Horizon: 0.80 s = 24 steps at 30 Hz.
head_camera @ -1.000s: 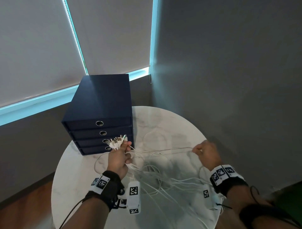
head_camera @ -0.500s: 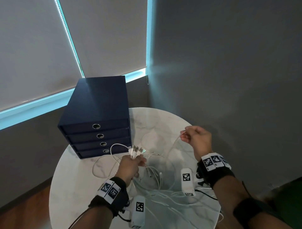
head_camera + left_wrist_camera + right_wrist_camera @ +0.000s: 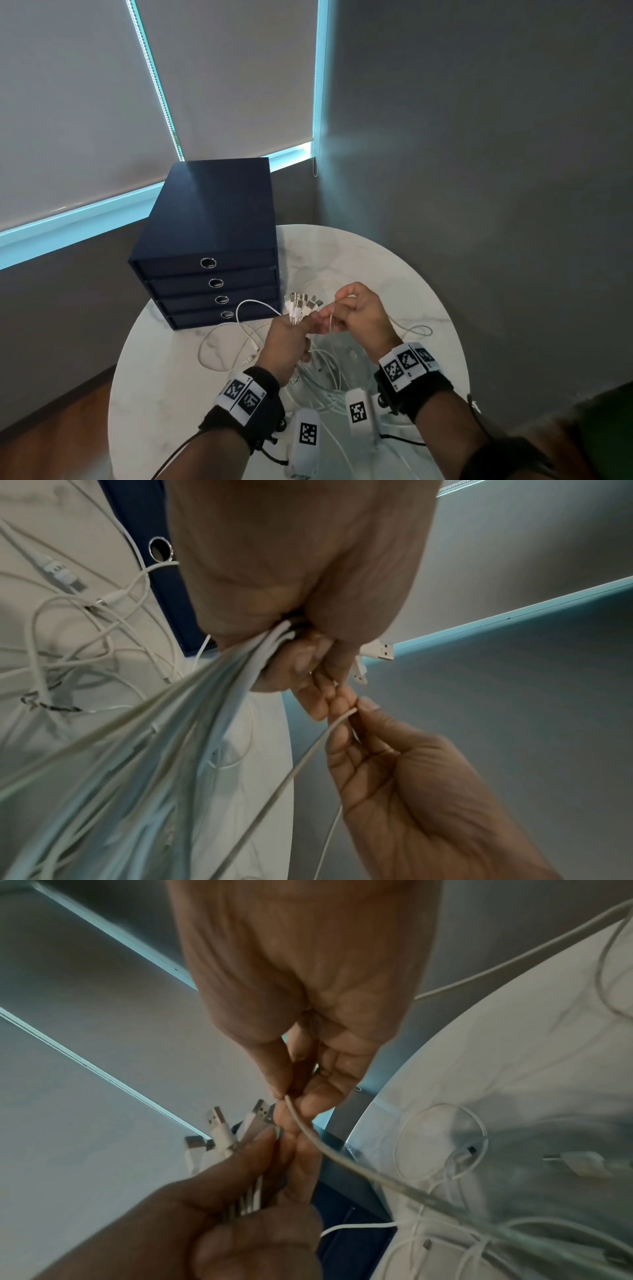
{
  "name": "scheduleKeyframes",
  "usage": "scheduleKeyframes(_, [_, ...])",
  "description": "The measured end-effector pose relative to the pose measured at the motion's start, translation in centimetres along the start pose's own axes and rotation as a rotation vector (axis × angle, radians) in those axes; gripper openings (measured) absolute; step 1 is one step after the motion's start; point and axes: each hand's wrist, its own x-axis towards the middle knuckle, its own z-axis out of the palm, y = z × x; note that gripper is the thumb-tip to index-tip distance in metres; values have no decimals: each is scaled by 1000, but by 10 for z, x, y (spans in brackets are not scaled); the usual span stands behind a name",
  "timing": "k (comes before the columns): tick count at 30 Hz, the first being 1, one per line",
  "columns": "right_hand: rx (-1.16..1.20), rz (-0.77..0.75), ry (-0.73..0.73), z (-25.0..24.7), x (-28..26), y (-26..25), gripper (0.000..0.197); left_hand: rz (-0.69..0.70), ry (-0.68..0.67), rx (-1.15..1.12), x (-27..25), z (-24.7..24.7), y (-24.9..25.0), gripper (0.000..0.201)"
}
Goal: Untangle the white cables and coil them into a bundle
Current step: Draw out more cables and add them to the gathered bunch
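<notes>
My left hand [image 3: 291, 334] grips a bunch of white cables [image 3: 219, 685] just below their USB plugs [image 3: 301, 303], which fan out above the fist. Those plugs [image 3: 236, 1131] also show in the right wrist view. My right hand [image 3: 356, 317] pinches a single white cable [image 3: 308, 1134] between thumb and fingers, right against the left hand's fingers [image 3: 318, 693]. That single cable [image 3: 308, 750] trails down toward the table. The rest of the cables [image 3: 329, 377] lie in loose tangled loops on the round white marble table [image 3: 164, 383] beneath both hands.
A dark blue box of four drawers [image 3: 212, 246] stands at the table's back left, close to the hands. Grey walls and blinds [image 3: 222, 85] rise behind. A loose cable loop [image 3: 411, 330] lies right of the hands. Wood floor [image 3: 51, 438] shows at the lower left.
My right hand has swung in from the right with its cable and now meets the left hand. The left hand has lifted its bunch slightly and moved toward the middle.
</notes>
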Motion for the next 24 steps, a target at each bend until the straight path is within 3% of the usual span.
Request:
scheduleKeyframes(6, [57,-42,136,2,6,-12,21,-2,-162,-18,-6,7,-8,23])
scheduleKeyframes(10, [167,-103,247,-18,21,-29,29,-1,-193,-14,-3,4,-14,23])
scheduleKeyframes(20, [301,-150,716,-157,69,-94,26,-77,-41,43,2,-20,-35,26])
scheduleKeyframes(21, [271,-115,740,-178,69,-93,22,-72,-28,37,3,-22,-33,26])
scheduleKeyframes(23, [-16,-22,780,-219,65,-87,10,-56,3,22,4,-28,-30,26])
scheduleKeyframes(24, [-252,62,760,-235,58,-83,13,-50,18,15,5,-31,-29,26])
